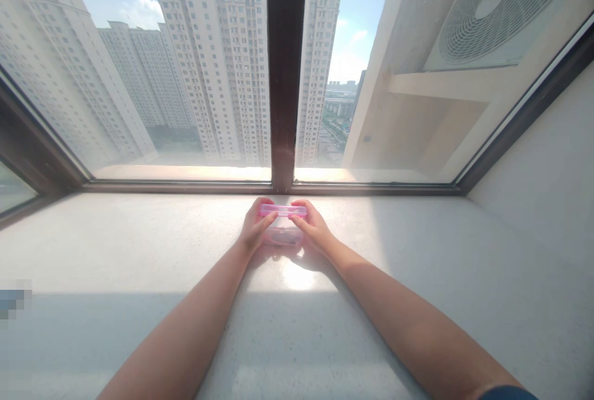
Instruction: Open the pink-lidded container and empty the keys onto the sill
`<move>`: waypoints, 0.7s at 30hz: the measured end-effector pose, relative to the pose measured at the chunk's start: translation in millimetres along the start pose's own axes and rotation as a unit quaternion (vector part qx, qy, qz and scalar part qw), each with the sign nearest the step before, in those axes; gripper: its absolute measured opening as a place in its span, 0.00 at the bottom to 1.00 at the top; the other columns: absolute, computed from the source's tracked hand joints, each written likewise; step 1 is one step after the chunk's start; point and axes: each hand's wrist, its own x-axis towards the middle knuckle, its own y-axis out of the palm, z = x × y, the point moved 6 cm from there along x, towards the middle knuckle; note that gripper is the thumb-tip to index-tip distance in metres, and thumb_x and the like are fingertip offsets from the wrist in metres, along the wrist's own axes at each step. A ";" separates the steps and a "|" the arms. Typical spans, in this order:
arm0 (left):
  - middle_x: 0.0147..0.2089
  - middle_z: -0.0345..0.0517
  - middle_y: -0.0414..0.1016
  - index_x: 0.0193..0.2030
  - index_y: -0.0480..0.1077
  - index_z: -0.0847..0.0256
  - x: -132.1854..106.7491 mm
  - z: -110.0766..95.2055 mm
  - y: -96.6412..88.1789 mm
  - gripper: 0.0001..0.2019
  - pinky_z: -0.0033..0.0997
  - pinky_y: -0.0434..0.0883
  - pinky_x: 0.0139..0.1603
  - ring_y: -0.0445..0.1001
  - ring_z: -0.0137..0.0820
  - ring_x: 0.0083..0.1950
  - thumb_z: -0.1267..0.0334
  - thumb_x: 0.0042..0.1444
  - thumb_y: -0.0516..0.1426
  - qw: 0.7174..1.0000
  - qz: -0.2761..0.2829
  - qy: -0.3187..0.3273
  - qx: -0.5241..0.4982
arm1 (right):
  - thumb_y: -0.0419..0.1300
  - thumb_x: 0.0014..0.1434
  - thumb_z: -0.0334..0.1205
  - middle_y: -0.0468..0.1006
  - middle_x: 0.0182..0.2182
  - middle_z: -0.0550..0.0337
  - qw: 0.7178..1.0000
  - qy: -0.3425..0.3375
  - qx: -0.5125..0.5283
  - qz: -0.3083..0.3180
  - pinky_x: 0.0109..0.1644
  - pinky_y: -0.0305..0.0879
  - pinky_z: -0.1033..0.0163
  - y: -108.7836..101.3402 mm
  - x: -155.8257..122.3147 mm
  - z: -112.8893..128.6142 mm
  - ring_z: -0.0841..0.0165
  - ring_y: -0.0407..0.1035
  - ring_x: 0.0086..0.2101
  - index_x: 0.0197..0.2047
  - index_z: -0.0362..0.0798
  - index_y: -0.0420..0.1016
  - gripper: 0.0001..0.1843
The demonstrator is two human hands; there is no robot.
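A small clear plastic box (283,238) with a pink lid (283,210) is at the far side of the white sill, close to the window frame. My left hand (253,225) grips its left side, with the thumb along the near edge of the lid. On the right side my right hand (317,225) holds it the same way, thumb pointing inward. Both hands' other fingers are partly hidden behind the box. Something darker shows faintly through the clear wall, too blurred to name. I cannot tell whether the lid is fully seated.
The pale stone sill (288,332) spreads out under both forearms, with bright sun glare near the box. Behind it stand dark window frames (284,78) and glass panes. A white wall (538,158) bounds the right side. A pixelated patch (12,301) lies at the left edge.
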 end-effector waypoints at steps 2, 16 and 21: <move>0.35 0.40 0.69 0.41 0.67 0.59 -0.1 0.3 0.2 0.12 0.30 0.63 0.39 0.68 0.31 0.35 0.56 0.52 0.59 1.000 0.001 0.000 -0.001 | 0.59 0.58 0.49 0.73 0.43 0.55 1.000 0.001 0.007 -0.001 0.46 0.65 0.58 -0.4 -0.2 0.1 0.63 0.69 0.40 0.52 0.50 0.65 0.20; 0.37 0.43 0.72 0.44 0.69 0.61 0.3 -1.6 -0.3 0.17 0.33 0.65 0.43 0.71 0.36 0.39 0.59 0.47 0.61 0.996 0.049 0.011 -0.074 | 0.63 0.53 0.47 0.73 0.43 0.56 0.999 0.003 0.030 0.021 0.48 0.65 0.57 -0.3 -1.7 0.8 0.62 0.69 0.41 0.52 0.51 0.64 0.25; 0.37 0.43 0.72 0.44 0.69 0.61 0.9 4.7 0.5 0.17 0.33 0.66 0.43 0.71 0.36 0.39 0.58 0.47 0.61 0.993 0.051 -0.004 -0.110 | 0.64 0.50 0.47 0.72 0.45 0.55 0.999 -0.001 0.032 0.039 0.49 0.64 0.55 -1.4 -1.4 1.1 0.61 0.69 0.42 0.54 0.51 0.63 0.29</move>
